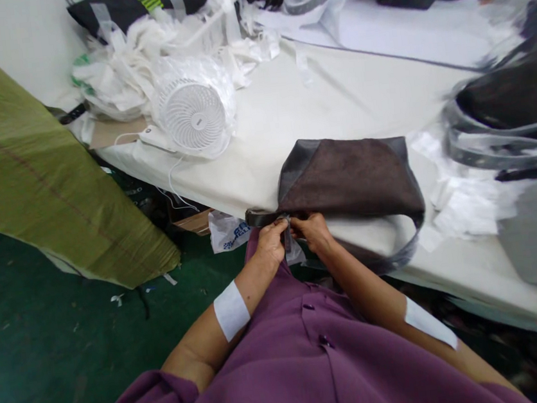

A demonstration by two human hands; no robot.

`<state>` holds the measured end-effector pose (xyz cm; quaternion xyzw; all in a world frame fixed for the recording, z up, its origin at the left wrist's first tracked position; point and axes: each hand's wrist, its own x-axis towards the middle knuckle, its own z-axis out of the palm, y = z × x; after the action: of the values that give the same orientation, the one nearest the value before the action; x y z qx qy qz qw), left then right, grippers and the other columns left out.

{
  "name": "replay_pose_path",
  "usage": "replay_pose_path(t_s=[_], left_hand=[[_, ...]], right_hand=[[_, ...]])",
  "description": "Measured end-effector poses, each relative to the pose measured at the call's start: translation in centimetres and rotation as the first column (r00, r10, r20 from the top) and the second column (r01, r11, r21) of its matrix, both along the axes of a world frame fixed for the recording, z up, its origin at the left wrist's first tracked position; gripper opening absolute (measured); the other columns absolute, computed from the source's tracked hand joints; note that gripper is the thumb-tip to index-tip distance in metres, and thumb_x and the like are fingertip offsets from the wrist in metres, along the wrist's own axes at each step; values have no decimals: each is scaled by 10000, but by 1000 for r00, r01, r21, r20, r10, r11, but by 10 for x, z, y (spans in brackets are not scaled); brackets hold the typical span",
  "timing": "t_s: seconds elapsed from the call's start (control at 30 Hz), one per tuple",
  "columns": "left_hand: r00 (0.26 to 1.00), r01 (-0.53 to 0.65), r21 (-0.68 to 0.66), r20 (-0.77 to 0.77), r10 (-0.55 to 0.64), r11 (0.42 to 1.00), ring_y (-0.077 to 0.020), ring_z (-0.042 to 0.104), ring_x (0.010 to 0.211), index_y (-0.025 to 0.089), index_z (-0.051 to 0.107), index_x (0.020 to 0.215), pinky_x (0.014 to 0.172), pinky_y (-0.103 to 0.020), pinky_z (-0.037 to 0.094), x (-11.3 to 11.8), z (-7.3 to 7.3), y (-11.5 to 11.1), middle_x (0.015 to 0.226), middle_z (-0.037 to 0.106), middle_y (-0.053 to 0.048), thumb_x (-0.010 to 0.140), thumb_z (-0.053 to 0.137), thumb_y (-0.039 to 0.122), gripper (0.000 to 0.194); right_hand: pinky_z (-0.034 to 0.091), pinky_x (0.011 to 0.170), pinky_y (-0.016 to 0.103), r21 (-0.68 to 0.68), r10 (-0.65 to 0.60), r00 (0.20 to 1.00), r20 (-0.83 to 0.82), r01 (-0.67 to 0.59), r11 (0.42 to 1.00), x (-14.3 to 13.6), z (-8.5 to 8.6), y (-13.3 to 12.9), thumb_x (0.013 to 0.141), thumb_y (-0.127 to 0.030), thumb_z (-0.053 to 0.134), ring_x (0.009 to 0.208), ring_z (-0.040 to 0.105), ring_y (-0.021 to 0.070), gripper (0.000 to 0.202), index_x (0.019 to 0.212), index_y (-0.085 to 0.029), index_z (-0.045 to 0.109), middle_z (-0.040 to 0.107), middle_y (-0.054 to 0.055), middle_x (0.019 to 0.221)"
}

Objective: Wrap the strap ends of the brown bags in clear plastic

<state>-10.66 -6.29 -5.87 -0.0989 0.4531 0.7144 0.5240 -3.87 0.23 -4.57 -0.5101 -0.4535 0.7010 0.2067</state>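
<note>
A dark brown handbag [353, 175] with smooth black corner panels lies on its side at the table's front edge. Its shoulder strap [403, 251], partly wrapped in clear plastic, loops over the edge on the right. At the bag's near left corner, my left hand [272, 241] pinches a dark strap end. Close beside it, my right hand [314, 232] has its fingers closed on the same strap area. A strip of clear plastic [294, 251] hangs between the two hands. The fingertips hide the exact fitting there.
A white fan [195, 116] in plastic wrap stands at the table's left edge, its cable hanging down. Behind it is a heap of white wrapping [137, 67]. More bags [518, 98], crumpled paper [467, 204] and a grey round object [536, 232] occupy the right. Green-covered bulk [50, 161] rises left.
</note>
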Motion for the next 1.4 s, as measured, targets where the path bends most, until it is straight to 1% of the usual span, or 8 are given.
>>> replay_pose_path(t_s=[0.13, 0.37, 0.57, 0.73, 0.87, 1.03, 1.27, 1.4], left_hand=[[999, -7, -22, -53, 6, 1000, -121, 578, 557, 147, 587, 655, 602, -272, 469, 0, -2, -1, 609, 607, 8, 581, 724, 113, 159], [987, -84, -51, -138, 76, 995, -121, 598, 614, 144, 621, 687, 674, -276, 469, 0, 0, 3, 678, 641, -5, 545, 717, 90, 180], [985, -10, -38, -170, 3, 999, -113, 593, 608, 157, 647, 751, 633, -255, 457, 0, 3, -5, 704, 653, -1, 535, 726, 131, 232], [980, 88, -91, -173, -103, 992, -105, 577, 573, 171, 639, 814, 609, -253, 448, 3, -1, -16, 690, 635, 9, 548, 727, 164, 280], [951, -20, -98, -310, -11, 995, -108, 593, 631, 157, 631, 766, 670, -259, 456, 8, -5, -18, 725, 643, -6, 570, 725, 179, 218], [910, -89, 4, -407, 83, 996, -113, 605, 723, 181, 658, 878, 741, -276, 463, 19, -4, -21, 851, 664, -20, 634, 707, 210, 250], [796, -58, -118, -605, -25, 991, -88, 515, 599, 166, 683, 864, 650, -242, 443, 21, 2, -34, 678, 591, 12, 711, 665, 293, 200], [774, -16, -102, -631, -52, 995, -84, 503, 621, 174, 683, 922, 644, -222, 431, 25, 10, -37, 699, 577, 15, 734, 646, 313, 237]], right_hand=[[454, 416, 209, -142, 22, 998, -54, -30, 989, 0, 3, -2, 591, -217, 704, 433, 501, 93, 187, 659, -153, 543, 545, -25, 521], [449, 482, 205, -224, 75, 967, -242, -131, 966, 5, 3, -1, 536, -229, 683, 451, 435, 61, 178, 654, -152, 574, 509, -52, 514], [439, 500, 225, -258, 75, 982, -171, -118, 959, 2, 0, 2, 577, -209, 661, 479, 482, 88, 147, 671, -154, 562, 558, -19, 535], [420, 494, 227, -227, 42, 993, -106, -65, 972, -2, 1, 4, 544, -207, 642, 516, 509, 105, 169, 674, -165, 543, 548, -34, 547], [400, 513, 210, -175, 62, 994, -91, -78, 982, -3, 5, 3, 538, -234, 635, 580, 534, 104, 194, 693, -171, 538, 572, -30, 610], [381, 476, 209, -106, 94, 994, -63, -100, 989, -2, 12, 0, 552, -251, 607, 543, 501, 100, 178, 691, -173, 527, 540, -33, 588], [355, 427, 198, -55, 102, 989, -106, -109, 993, 2, 16, 2, 565, -238, 622, 519, 503, 99, 145, 645, -164, 526, 533, -24, 576], [353, 428, 197, -42, 97, 987, -131, -104, 994, 3, 19, 3, 567, -216, 628, 523, 496, 95, 128, 640, -164, 538, 544, -23, 585]])
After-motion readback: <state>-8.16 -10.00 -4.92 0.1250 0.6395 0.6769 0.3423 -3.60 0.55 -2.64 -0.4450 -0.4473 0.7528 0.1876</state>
